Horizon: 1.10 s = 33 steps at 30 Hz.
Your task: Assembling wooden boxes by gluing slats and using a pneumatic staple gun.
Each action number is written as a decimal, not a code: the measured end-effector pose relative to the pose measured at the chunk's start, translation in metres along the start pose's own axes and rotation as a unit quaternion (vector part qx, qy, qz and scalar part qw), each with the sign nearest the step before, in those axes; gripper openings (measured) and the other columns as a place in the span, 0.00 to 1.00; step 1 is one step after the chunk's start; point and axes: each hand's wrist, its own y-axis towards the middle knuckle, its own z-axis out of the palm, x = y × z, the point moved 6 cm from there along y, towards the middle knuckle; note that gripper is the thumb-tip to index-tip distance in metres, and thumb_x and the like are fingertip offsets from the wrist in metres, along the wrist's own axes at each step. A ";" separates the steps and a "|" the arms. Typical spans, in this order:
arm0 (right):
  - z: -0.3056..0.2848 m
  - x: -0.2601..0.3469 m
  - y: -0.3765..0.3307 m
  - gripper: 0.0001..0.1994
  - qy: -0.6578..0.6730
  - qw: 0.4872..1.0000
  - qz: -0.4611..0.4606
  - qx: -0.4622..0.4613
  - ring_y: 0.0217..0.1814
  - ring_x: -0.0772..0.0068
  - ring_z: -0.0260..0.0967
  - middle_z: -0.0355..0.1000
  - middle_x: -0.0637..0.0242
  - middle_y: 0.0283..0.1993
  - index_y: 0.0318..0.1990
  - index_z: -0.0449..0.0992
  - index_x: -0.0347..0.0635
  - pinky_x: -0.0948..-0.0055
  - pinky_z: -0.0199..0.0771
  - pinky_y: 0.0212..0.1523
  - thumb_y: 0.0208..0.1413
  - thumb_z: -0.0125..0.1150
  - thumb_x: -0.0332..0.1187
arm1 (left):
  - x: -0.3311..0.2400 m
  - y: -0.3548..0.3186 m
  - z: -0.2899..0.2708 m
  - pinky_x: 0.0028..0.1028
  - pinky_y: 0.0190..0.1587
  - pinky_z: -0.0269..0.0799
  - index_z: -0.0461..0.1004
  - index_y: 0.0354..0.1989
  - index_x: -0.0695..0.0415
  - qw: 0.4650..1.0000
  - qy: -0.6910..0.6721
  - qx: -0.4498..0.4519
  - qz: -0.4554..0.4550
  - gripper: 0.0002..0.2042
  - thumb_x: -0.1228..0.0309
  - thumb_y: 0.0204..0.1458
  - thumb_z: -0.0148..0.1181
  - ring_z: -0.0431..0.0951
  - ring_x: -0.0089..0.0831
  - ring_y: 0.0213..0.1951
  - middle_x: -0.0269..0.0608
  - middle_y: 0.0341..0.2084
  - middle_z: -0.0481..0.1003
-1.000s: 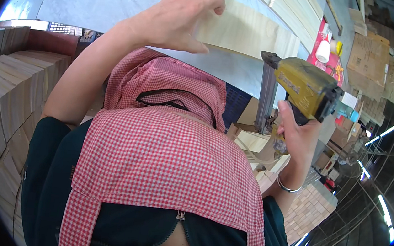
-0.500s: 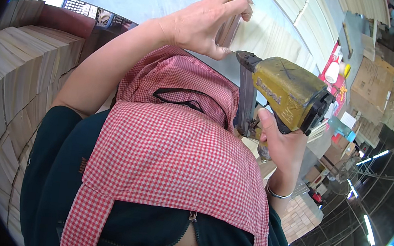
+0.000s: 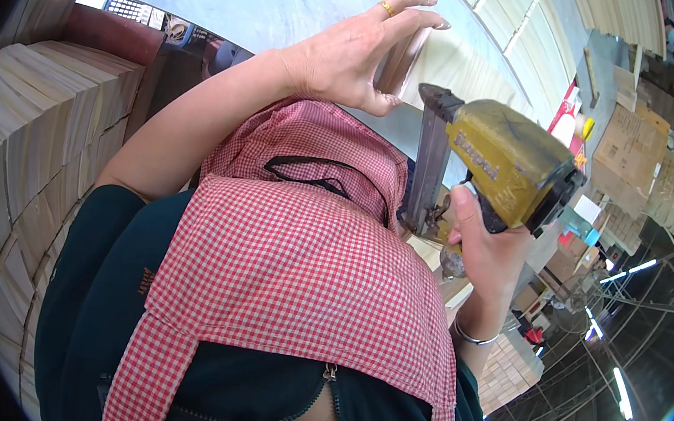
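Note:
My left hand (image 3: 349,60), a gold ring on one finger, is raised and grips a small pale wooden piece (image 3: 398,57) held against a larger light wooden panel (image 3: 471,64). My right hand (image 3: 482,254) is closed around the handle of a yellow nail gun (image 3: 506,167). The gun's dark magazine and nose (image 3: 432,151) point up, and its tip sits just right of and below the wooden piece. A red-and-white checked cloth (image 3: 298,272) over my front fills the middle of the view.
Tall stacks of cut wooden boards (image 3: 29,129) stand on the left. Cardboard boxes (image 3: 635,151) and long wooden slats (image 3: 538,18) lie at the upper right. A block of stacked small wood pieces (image 3: 509,368) sits at the lower right.
The nail gun has come up and left, closer to my left hand. My left hand stayed on the wooden piece and shifted slightly right in the view.

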 end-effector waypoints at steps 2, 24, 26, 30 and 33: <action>0.001 0.004 0.007 0.23 -0.010 1.000 -0.012 -0.002 0.47 0.61 0.81 0.79 0.53 0.51 0.55 0.73 0.34 0.70 0.84 0.42 0.53 0.74 0.28 | 0.002 -0.001 0.000 0.42 0.55 0.80 0.57 0.69 0.50 1.000 -0.004 -0.008 -0.008 0.50 0.70 0.29 0.73 0.74 0.50 0.54 0.50 0.68 0.57; -0.007 0.047 0.046 0.17 -0.097 0.994 -0.045 0.031 0.24 0.75 0.72 0.76 0.63 0.32 0.46 0.76 0.32 0.80 0.72 0.23 0.54 0.74 0.30 | 0.000 -0.019 -0.001 0.47 0.71 0.61 0.48 0.75 0.57 0.987 0.020 -0.085 -0.138 0.53 0.57 0.42 0.74 0.58 0.57 0.71 0.57 0.75 0.47; -0.011 0.051 0.054 0.15 -0.083 0.995 -0.059 -0.004 0.14 0.82 0.63 0.72 0.69 0.22 0.42 0.76 0.32 0.84 0.64 0.15 0.56 0.73 0.34 | 0.000 -0.021 0.001 0.46 0.73 0.57 0.49 0.75 0.58 0.980 0.047 -0.097 -0.166 0.52 0.55 0.43 0.74 0.55 0.57 0.72 0.58 0.75 0.46; -0.015 0.053 0.070 0.14 -0.087 0.995 -0.047 0.012 0.14 0.82 0.63 0.72 0.68 0.22 0.42 0.76 0.32 0.84 0.63 0.15 0.56 0.73 0.33 | -0.001 -0.021 0.000 0.46 0.73 0.56 0.49 0.75 0.58 0.980 0.030 -0.090 -0.176 0.53 0.55 0.42 0.75 0.53 0.56 0.73 0.58 0.75 0.46; -0.015 0.053 0.078 0.15 -0.087 0.995 -0.040 0.020 0.14 0.81 0.63 0.73 0.68 0.23 0.42 0.76 0.32 0.83 0.63 0.14 0.55 0.73 0.33 | -0.001 -0.021 0.000 0.45 0.73 0.56 0.50 0.75 0.58 0.980 0.023 -0.088 -0.178 0.53 0.56 0.42 0.76 0.51 0.56 0.74 0.59 0.75 0.46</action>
